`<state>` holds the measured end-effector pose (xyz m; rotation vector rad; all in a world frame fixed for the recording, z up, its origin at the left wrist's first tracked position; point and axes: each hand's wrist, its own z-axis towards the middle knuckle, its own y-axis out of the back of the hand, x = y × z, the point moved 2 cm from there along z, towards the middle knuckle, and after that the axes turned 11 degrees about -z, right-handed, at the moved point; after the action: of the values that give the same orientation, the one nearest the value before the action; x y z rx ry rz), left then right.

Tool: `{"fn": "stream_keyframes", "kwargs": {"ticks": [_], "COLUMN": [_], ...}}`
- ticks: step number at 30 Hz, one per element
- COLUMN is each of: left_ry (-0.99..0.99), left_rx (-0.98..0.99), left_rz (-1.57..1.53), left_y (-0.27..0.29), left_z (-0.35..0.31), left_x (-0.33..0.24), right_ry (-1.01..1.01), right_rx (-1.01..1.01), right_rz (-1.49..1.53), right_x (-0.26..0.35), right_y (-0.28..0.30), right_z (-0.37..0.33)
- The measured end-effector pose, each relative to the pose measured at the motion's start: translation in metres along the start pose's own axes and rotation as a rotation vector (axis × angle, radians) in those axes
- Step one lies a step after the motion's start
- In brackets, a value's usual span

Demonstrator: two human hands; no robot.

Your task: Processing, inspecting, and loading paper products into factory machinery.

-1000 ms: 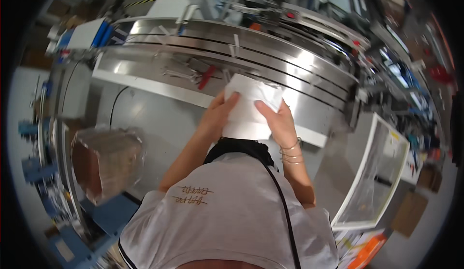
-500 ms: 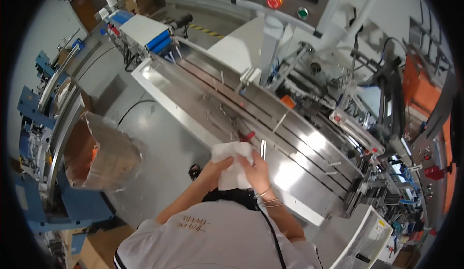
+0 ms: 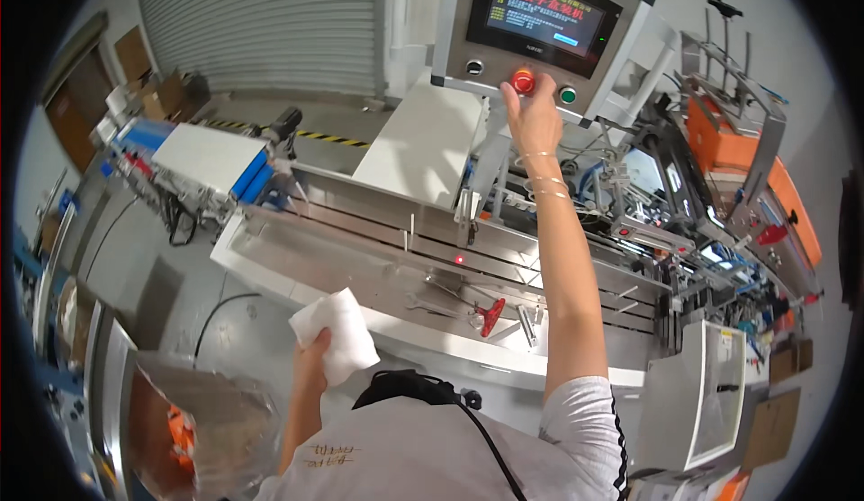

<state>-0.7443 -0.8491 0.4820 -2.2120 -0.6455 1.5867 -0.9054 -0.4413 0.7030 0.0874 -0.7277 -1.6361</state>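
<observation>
My left hand (image 3: 312, 355) grips a folded white cloth or wad of paper (image 3: 346, 337) in front of the machine's near edge; some of its fingers are hidden behind the white material. My right arm stretches up to a grey control panel (image 3: 459, 33). There my right hand (image 3: 537, 121) has its thumb and fingers around a red emergency stop button (image 3: 523, 79). A green button (image 3: 567, 95) sits just right of the hand, and a black selector switch (image 3: 474, 67) is to the left. Above them a screen (image 3: 544, 10) is lit.
Below my arm runs a long metal conveyor machine (image 3: 351, 271). A red-handled tool (image 3: 491, 317) and a wrench (image 3: 432, 305) lie on it. A box lined with clear plastic (image 3: 216, 411) stands lower left. A white cabinet with a clear door (image 3: 693, 393) is at the right.
My right hand has left the white material and risen to the red button. My left hand has moved left, still holding the material. The view has tilted up, and the screen shows fully.
</observation>
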Motion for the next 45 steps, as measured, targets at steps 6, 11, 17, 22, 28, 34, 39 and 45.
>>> {"fn": "stream_keyframes", "kwargs": {"ticks": [6,11,17,22,28,34,39,45], "left_ry": [0.035,0.094,0.107,0.059,0.085,0.054,0.056,0.04], "left_rx": [0.081,0.066,0.121,0.13,0.061,0.078,0.093,0.069], "left_rz": [-0.02,-0.036,-0.022,-0.032,0.046,0.014,0.014,-0.035], "left_y": [0.005,-0.002,-0.012,-0.024,-0.031,-0.031,-0.031,-0.025], "left_z": [0.021,0.029,0.032,0.028,0.029,0.03,0.027,0.024], "left_x": [-0.017,-0.006,-0.004,-0.005,-0.004,-0.005,-0.005,-0.002], "right_ry": [-0.064,-0.231,-0.344,-0.382,-0.354,-0.22,-0.129,-0.296], "right_rx": [0.068,0.027,-0.066,-0.037,-0.03,-0.126,-0.193,0.033], "right_rz": [-0.152,-0.082,0.017,0.023,0.029,0.001,0.155,0.297], "right_x": [0.013,0.019,0.018,0.024,0.018,0.021,-0.005,-0.016], "right_y": [-0.005,-0.008,-0.009,-0.006,-0.006,0.004,-0.005,-0.011], "right_z": [0.019,0.016,0.015,0.014,0.013,-0.001,0.005,0.014]}}
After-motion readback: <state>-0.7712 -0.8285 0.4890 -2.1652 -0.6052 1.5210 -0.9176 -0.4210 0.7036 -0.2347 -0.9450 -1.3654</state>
